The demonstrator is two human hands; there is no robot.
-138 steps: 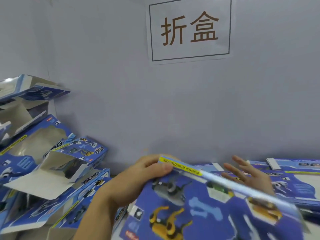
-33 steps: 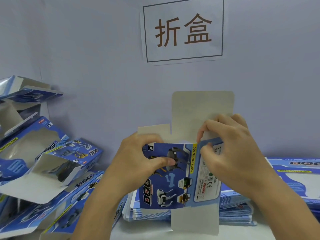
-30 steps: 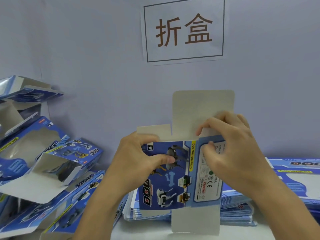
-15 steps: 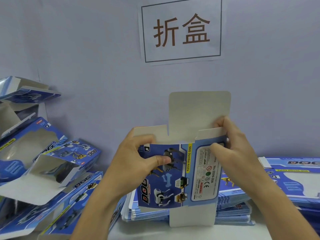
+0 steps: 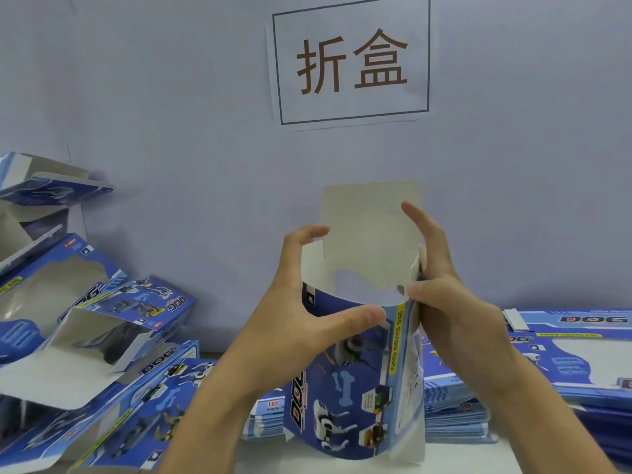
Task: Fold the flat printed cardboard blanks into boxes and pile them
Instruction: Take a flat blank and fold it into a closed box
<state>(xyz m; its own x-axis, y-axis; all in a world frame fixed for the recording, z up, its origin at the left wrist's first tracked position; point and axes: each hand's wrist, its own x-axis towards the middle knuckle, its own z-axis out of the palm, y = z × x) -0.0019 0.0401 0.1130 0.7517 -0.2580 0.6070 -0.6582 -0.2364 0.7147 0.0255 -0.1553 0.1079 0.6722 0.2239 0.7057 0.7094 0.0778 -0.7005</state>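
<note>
Blank upright between hands, long axis vertical, bowed open; left hand grips left panel, thumb across front; right hand pinches right fold, forefinger raised beside top flap.

Blue boxes against a pale lilac wall

The held blank is blue with a yellow strip and white-and-yellow dogs, grey-white inside; the white sign carries brown characters, dark-framed.

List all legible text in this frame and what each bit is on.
"折盒": paper sign on the wall.
"DOG" and "FUNNY MOVING DOG": held box.
"DOG": folded boxes piled left.
"DOG": flat blanks stacked right.
"TOP": blank stack behind the held box.
Other fine print: too blurred to read.
</note>
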